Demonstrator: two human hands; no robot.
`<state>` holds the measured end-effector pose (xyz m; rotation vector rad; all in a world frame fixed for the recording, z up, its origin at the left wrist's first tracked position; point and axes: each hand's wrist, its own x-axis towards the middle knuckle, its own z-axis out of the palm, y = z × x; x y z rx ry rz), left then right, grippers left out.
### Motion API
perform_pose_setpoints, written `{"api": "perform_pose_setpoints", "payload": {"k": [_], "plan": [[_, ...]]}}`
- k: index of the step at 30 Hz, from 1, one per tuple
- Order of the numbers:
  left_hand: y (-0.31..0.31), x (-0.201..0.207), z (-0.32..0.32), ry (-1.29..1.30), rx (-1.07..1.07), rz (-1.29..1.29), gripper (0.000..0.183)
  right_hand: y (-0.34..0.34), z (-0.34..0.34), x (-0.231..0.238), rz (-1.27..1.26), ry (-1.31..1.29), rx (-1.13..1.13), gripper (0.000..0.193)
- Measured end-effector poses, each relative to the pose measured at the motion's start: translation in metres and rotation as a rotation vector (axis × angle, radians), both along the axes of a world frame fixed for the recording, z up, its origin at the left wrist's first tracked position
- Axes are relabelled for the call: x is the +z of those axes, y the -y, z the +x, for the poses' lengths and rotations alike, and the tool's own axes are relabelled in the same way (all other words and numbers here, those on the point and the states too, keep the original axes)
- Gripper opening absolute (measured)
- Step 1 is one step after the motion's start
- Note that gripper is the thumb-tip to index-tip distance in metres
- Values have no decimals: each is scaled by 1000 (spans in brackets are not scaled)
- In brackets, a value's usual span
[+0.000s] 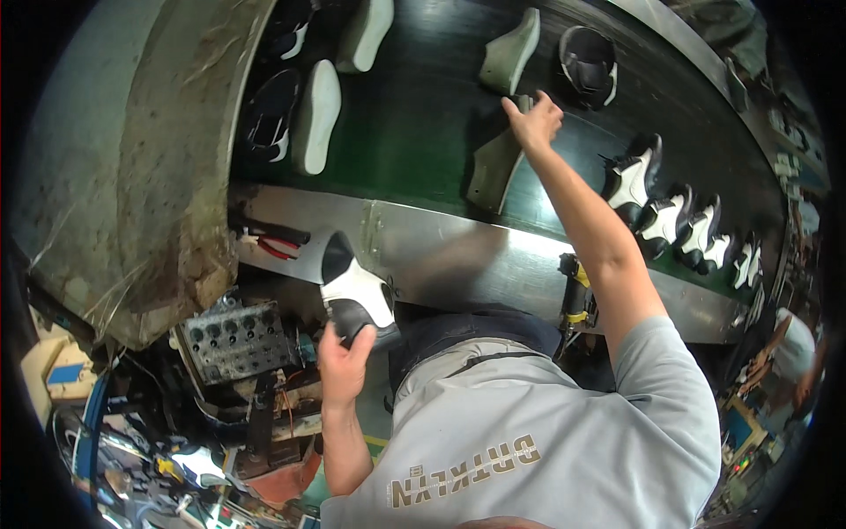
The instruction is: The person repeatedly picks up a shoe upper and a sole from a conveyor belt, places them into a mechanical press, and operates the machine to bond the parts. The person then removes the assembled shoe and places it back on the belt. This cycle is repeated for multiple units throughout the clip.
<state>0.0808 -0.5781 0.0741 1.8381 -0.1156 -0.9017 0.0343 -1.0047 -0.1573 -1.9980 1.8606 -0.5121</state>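
My left hand [346, 360] grips a black-and-white shoe [368, 295] by one dark end, holding it over the metal edge at the front of the belt. Stretched far forward, my right hand [538, 125] has its thumb and fingers around the upper end of a grey-green shoe last [495, 172] on the belt. A second last [511, 55] stands just beyond it. Right of that one sits a dark shoe upper [589, 69], its opening facing up.
The green conveyor belt [405, 123] carries white soles [317, 119] and dark uppers [271, 115] at left, and a row of several black-and-white shoes [667, 220] at right. Red-handled pliers [275, 246] lie on the metal ledge [441, 256]. A yellow-black tool [576, 291] hangs at its front.
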Motion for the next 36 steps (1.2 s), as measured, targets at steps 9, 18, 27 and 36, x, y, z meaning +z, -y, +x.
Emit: {"api": "perform_pose_setpoints", "payload": {"k": [9, 18, 27, 36], "plan": [[-6, -28, -9, 9, -123, -281, 22, -24, -28, 75, 358, 310, 430, 63], [3, -92, -32, -839, 372, -659, 33, -86, -98, 134, 841, 1257, 98, 45], [40, -80, -31, -840, 567, -507, 27, -136, -107, 113, 1194, 1554, -126, 33], [23, -91, -36, -682, 718, -550, 36, -144, -87, 173, 1153, 1498, 25, 49]]}}
